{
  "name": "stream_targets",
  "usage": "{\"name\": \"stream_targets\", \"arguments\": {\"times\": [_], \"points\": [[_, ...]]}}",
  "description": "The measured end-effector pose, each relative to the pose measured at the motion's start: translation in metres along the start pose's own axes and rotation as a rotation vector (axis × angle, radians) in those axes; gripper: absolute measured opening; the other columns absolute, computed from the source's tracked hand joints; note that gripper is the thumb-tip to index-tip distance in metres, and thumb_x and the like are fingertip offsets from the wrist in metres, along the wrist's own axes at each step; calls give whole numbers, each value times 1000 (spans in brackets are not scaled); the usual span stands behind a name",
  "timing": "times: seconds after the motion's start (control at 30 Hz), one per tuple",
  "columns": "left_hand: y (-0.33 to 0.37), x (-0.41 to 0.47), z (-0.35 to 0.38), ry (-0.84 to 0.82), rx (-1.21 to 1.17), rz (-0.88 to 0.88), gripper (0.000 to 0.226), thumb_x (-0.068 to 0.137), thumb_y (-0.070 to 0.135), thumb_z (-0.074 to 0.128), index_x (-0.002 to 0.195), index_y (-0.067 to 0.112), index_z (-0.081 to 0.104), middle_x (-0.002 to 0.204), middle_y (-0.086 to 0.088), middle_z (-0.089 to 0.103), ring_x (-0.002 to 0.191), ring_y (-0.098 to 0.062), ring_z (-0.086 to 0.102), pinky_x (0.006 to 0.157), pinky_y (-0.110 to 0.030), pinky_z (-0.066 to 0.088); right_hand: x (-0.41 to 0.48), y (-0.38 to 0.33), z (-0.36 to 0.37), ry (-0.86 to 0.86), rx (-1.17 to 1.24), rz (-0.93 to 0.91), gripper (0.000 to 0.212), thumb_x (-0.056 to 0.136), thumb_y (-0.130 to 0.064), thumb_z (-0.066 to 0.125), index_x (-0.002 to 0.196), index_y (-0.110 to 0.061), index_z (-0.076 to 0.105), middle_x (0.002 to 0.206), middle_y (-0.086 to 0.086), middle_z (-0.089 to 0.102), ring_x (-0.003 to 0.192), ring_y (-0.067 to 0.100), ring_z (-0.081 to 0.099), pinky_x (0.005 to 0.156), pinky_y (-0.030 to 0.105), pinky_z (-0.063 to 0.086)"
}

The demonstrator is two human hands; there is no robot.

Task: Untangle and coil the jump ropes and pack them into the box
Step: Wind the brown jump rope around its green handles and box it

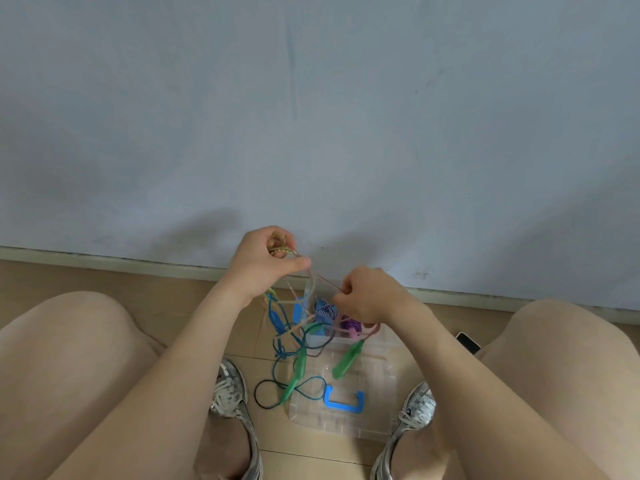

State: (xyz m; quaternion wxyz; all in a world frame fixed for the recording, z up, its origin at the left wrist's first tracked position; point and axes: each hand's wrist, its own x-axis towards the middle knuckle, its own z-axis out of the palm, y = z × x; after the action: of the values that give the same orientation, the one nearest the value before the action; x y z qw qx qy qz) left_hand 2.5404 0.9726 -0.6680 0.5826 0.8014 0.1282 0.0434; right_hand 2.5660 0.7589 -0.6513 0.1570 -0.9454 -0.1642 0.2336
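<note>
Jump ropes [304, 327] hang in one knot of colours over the floor, so the step in hand is the untangling; no coiling or packing shows yet. Nearest, between the two shoes [230, 393], lies the clear box [346, 427] with its blue carry handle [344, 400] (whether its lid is on I cannot tell). A dark cord [266, 393] trails onto the tiles just beside it, and two green handles [348, 360] dangle above it. Higher up, the right hand [370, 296] has its fingertips pressed together on a thin pale strand, which runs taut toward the other hand. The left hand [263, 263], a little farther off, has its fingers curled round a yellow-flecked loop [282, 251], thumb laid across. Beyond them stands the grey wall [311, 116]. Next, I judge, one rope must be followed to its handle and drawn free of the rest, slowly, lest the knot tighten.
</note>
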Motion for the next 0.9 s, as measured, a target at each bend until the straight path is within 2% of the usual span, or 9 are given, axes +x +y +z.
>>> {"name": "stream_targets", "arguments": {"times": [0.1,0.2,0.3,0.37,0.43,0.5,0.6,0.7,0.9], "points": [[-6,5,-4,139,9,10,28,76,13,93,94,21,73,85,7,63,75,-7,55,69,-23,47,1,8,5,67,-29,106,19,85,-15,53,67,-13,56,72,10,59,74,34,60,61,32,46],[-14,5,-2,148,130,23,25,80,18,90,98,26,75,93,9,70,81,-10,61,70,-24,49,4,3,0,210,210,78,23,95,-15,54,76,-11,68,74,11,68,76,38,67,63,36,53],[-18,3,5,108,262,8,12,91,23,81,102,24,77,100,9,74,87,-3,64,72,-14,45,0,-7,-11,234,607,32,21,104,-21,56,97,-12,73,74,5,78,52,22,67,45,29,53],[-18,1,8,68,297,-28,11,96,22,73,106,23,79,101,10,73,93,-4,64,80,-16,46,-4,-11,-16,271,651,-10,22,106,-26,56,98,-15,73,71,2,78,43,11,60,39,22,45],[-17,1,9,13,317,-63,16,98,20,66,103,23,80,97,10,76,91,-7,68,80,-24,50,-3,-11,-15,330,574,-19,25,104,-28,56,92,-16,75,69,1,77,44,9,61,44,25,48],[-17,1,8,-29,304,-108,20,99,18,60,97,22,80,85,6,78,79,-11,68,68,-26,48,-1,-8,-13,376,448,0,27,96,-27,56,86,-12,76,69,7,76,57,21,69,56,37,58],[-23,3,7,25,356,-153,26,97,17,58,81,7,77,74,-5,77,65,-22,64,62,-30,45,-6,-7,-16,338,280,54,33,84,-18,57,111,-6,72,94,14,77,90,35,72,78,46,63],[-35,4,1,184,401,-243,33,91,22,53,74,-1,70,74,-13,75,73,-35,68,66,-38,53,-16,-9,-25,234,59,32,55,80,-12,59,134,-24,64,118,5,69,113,28,65,88,38,57],[-37,7,1,318,296,-285,34,97,24,43,89,11,74,83,1,78,90,-27,70,79,-40,57,-28,-5,-23,-240,-337,-26,39,86,-8,61,117,-24,76,112,3,76,105,28,69,91,39,60]]}}
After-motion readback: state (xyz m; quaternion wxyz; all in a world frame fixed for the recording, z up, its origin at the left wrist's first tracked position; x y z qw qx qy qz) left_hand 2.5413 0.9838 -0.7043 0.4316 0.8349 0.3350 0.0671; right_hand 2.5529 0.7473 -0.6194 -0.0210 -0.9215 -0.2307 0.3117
